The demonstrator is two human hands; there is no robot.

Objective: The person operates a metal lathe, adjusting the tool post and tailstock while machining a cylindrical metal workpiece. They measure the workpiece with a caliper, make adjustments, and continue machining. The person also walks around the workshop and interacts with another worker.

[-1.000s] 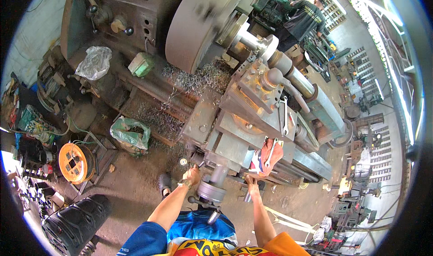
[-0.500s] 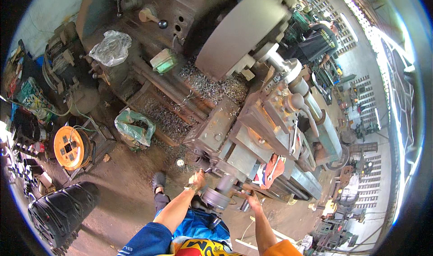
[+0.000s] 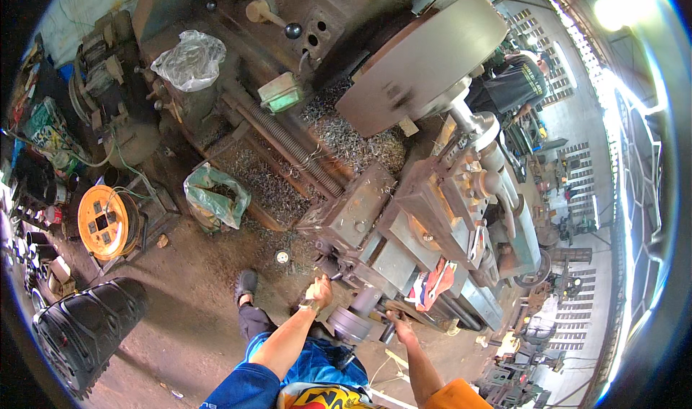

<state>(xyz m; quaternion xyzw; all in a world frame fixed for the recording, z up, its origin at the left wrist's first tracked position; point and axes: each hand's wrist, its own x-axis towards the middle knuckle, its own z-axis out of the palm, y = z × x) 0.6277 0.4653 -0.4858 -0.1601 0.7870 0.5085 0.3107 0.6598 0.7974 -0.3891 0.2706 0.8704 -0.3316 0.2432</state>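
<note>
I stand at a large metal lathe. My left hand is closed in a fist at a short dark lever on the front of the carriage; the fingers mostly hide the grip. Just right of it, a round grey handwheel sits on a shaft in front of my body. My right hand is curled round a dark crank handle beside this wheel. Beyond the carriage, a big round chuck carries a shiny shaft, and its lower face looks smeared.
Metal shavings cover the lathe bed beside a long lead screw. A red and white cloth lies on the carriage's right side. A green bag, an orange reel and a black ribbed drum stand left. Another person works far right.
The view has shifted slightly, with the lathe sitting further right. The chuck's stepped edge now looks smoothed and blurred, as if turning. Both hands stay at their handles.
</note>
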